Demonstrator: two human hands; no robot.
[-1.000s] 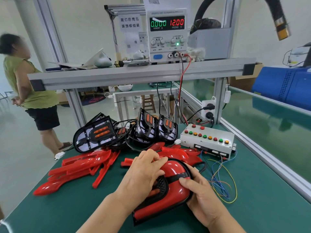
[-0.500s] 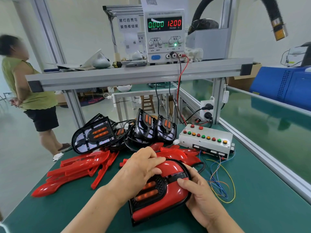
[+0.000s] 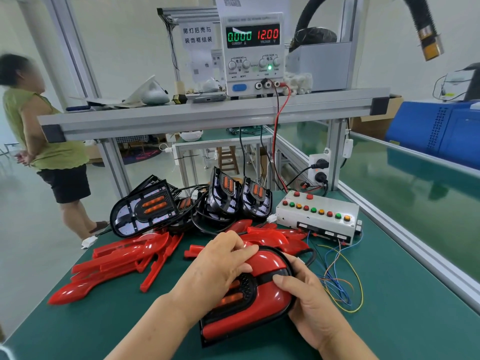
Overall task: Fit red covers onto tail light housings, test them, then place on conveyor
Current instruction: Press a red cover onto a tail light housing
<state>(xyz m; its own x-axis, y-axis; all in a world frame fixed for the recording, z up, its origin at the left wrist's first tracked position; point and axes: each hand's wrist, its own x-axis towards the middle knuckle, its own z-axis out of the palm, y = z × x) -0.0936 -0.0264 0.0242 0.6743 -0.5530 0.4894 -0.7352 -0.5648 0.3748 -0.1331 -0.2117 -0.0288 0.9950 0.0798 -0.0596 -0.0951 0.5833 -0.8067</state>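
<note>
A tail light housing with a red cover (image 3: 270, 297) on it lies on the green bench in front of me. My left hand (image 3: 220, 268) presses down on its upper left part, fingers over the cover's top edge. My right hand (image 3: 309, 305) grips its right side, thumb on the black band across the cover. Orange lamp strips show between my hands. Loose red covers (image 3: 117, 266) are piled at the left and behind my hands. Bare black housings (image 3: 145, 211) with orange inserts stand at the back, two upright (image 3: 241, 196).
A white test box with coloured buttons (image 3: 317, 216) sits at the right rear, loose coloured wires (image 3: 340, 281) trailing from it. A power supply reading 12.00 V (image 3: 253, 50) stands on the shelf. The green conveyor (image 3: 415, 183) runs along the right. A person (image 3: 44, 136) stands at left.
My left hand slid up from the lamp's middle toward the cover's top, uncovering the orange strips. The lamp and my right hand stayed about where they were.
</note>
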